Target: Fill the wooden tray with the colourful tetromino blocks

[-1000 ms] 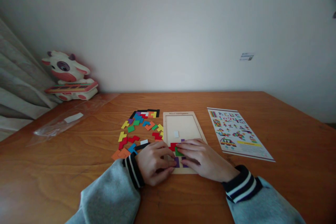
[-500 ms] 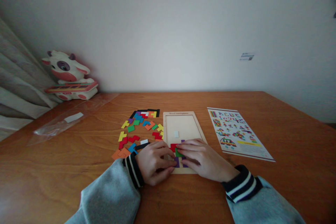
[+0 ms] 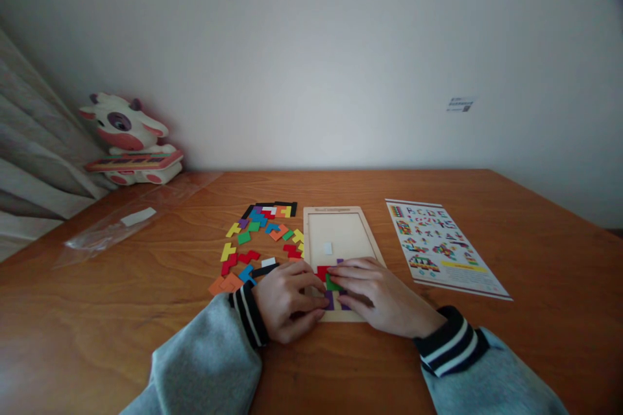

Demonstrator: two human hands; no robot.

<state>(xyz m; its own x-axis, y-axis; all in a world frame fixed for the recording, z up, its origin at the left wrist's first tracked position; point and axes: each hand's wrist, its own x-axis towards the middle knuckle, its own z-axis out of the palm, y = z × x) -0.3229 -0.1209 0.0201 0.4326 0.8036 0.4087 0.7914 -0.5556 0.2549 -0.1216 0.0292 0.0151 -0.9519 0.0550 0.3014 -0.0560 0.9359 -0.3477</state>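
Note:
A light wooden puzzle board (image 3: 334,209) with a raised frame lies before me. At its near end, my left hand (image 3: 288,301) has bent fingers, the tips pressed at a purple block piece (image 3: 329,301). My right hand (image 3: 377,288) reaches over the board from the right with fingers stretched out. Its fingertips rest at a red piece (image 3: 322,272) and a green piece (image 3: 332,283), and its thumb lies apart, by another bit of purple (image 3: 344,303). Farther up the board sits a small white piece (image 3: 328,248). My hands partly cover the near pieces.
Left of the board lie several loose coloured pieces (image 3: 244,238). A printed pattern sheet (image 3: 440,240) is on the right of the wooden table (image 3: 545,324). At the back left are a clear plastic bag (image 3: 104,227) and a cow-shaped toy keyboard (image 3: 134,142).
The whole view has shifted very slightly. Both hands keep the same place on the board, and no piece has visibly moved.

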